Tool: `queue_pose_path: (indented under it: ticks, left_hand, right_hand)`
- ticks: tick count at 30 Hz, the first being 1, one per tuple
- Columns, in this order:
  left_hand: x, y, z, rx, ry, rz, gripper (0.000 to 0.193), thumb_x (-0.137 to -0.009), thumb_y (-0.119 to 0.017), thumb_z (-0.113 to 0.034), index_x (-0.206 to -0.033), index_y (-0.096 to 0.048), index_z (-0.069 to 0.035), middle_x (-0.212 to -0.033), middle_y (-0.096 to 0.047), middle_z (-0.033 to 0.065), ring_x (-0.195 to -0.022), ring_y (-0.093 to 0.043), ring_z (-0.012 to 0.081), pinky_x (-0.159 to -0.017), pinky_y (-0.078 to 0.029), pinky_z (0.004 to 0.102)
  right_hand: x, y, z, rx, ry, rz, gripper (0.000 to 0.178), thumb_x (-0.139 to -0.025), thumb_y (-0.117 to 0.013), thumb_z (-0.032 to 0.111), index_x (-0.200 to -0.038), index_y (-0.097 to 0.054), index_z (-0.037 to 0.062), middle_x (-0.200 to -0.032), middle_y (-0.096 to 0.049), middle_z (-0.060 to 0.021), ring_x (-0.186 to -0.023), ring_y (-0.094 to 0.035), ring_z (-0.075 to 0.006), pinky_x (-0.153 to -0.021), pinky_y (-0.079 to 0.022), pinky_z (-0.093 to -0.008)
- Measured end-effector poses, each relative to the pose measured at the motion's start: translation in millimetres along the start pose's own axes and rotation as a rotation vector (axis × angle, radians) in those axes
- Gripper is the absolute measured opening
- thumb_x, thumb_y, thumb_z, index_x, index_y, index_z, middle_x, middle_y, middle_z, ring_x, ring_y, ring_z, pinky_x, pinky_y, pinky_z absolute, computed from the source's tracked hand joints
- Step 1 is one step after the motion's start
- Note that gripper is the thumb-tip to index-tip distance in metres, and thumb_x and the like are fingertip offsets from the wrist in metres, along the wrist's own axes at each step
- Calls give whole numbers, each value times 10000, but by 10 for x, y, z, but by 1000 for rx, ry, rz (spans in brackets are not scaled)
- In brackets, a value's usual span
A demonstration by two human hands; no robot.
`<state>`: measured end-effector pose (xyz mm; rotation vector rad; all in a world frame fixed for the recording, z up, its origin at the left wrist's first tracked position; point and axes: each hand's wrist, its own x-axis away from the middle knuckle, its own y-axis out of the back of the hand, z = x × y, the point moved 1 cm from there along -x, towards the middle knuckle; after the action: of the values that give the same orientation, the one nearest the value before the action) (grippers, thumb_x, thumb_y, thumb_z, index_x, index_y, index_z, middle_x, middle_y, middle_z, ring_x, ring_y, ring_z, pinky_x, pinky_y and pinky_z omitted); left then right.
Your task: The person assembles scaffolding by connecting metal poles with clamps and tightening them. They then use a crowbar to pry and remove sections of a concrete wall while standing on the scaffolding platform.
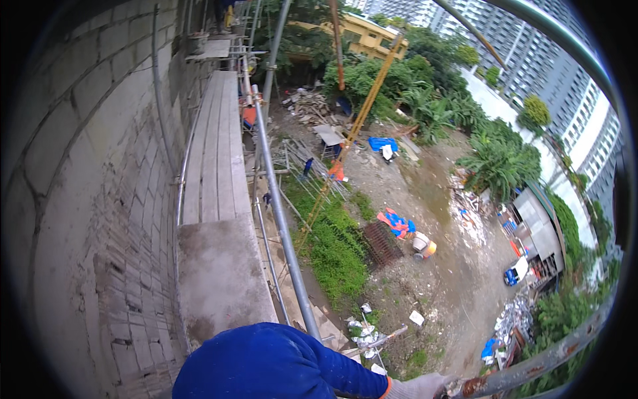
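Gripped a rusty pipe (531, 362) with the left hand (419, 387), in a pale glove, right at the bottom edge. Could not see the right hand, so could not tell open from closed. Found the pipe low on the right, bending up toward the rim. Saw a blue sleeve (252, 359) up close, then a flat gray board (219, 266) just past it. Spotted long wooden planks (212, 146) beyond, between a rough block wall (86, 199) on the left and a metal rail (282, 206) on the right. Looked down at green plants (332, 246) and a cement mixer (423, 245) on the ground. Saw a yellow building (362, 36) and tall towers (558, 66) far away.
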<state>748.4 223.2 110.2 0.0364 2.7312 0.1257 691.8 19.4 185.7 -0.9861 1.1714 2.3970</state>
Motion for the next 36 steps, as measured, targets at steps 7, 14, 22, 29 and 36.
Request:
queue_pose_path:
  ticks: [7,14,22,29,36]
  left_hand:
    - [199,-80,56,83,-30,-73,386,-682,-851,-307,-970,-676,-119,-846,-727,165,-825,-710,394,-714,-562,484]
    - [223,-102,-113,72,33,-61,361,-676,-836,-267,-954,-679,-100,-845,-730,163,-829,-717,380,-717,-563,476]
    - [219,-168,-182,91,-14,-63,307,-679,-793,-219,-939,-692,-91,-839,-732,166,-821,-721,367,-712,-563,464]
    - [254,-198,-222,40,3,-60,336,-664,-801,-237,-951,-697,-98,-857,-727,173,-845,-714,371,-728,-552,466]
    - [242,-234,-226,32,35,-56,358,-662,-817,-261,-961,-697,-104,-876,-729,168,-844,-710,364,-734,-550,462]
  right_hand:
    - [73,-308,-129,-679,-457,258,160,-961,-650,203,-1092,-641,111,-1010,-630,-94,-835,-517,-264,-742,-432,-398]
    - [159,-295,-333,-1186,-697,351,88,-1008,-614,203,-1053,-606,128,-910,-599,-64,-680,-458,-194,-620,-389,-345]
    - [234,-15,-605,-1246,-822,388,78,-1062,-573,204,-1009,-567,147,-795,-564,-29,-502,-391,-115,-480,-340,-285]
    - [250,43,-747,-1221,-746,371,70,-1045,-576,172,-996,-534,146,-861,-558,-31,-545,-403,-90,-483,-346,-269]
    - [340,64,-997,-1259,-655,351,150,-973,-607,67,-1091,-545,135,-1124,-625,-72,-744,-505,-83,-561,-434,-278]
